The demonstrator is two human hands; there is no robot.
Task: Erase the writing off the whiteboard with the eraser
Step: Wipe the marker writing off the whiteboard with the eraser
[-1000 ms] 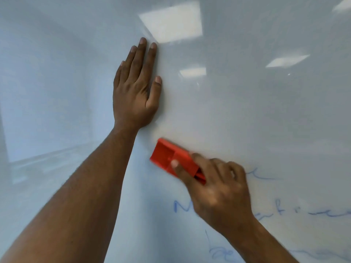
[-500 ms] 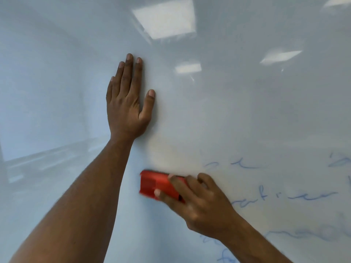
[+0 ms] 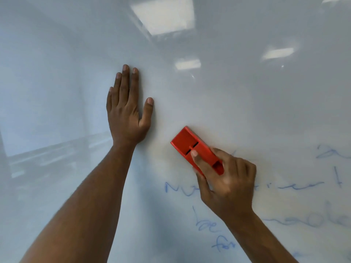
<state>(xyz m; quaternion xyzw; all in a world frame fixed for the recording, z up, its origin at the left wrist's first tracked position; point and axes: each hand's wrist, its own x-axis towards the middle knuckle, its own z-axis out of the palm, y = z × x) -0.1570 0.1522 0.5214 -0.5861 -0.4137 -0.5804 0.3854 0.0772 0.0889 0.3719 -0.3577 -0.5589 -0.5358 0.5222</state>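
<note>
Red plastic eraser [image 3: 196,150] sits tilted on the whiteboard [image 3: 247,101], right of centre, just above the blue writing [image 3: 190,188]. Right hand [image 3: 226,183] has its grip curled round the eraser's near end, thumb along the side. Left hand [image 3: 127,114] lies flat on the board w/ fingers straight, holding nothing, just left of the eraser. Vs half a sec ago the eraser has swung up and right, and the top line looks mostly gone, so one pass seems done; approx three lines remain below and right. Board edges aren't in view. Bare board lies above and left; left forearm [image 3: 85,196] crowds leftward strokes.
</note>
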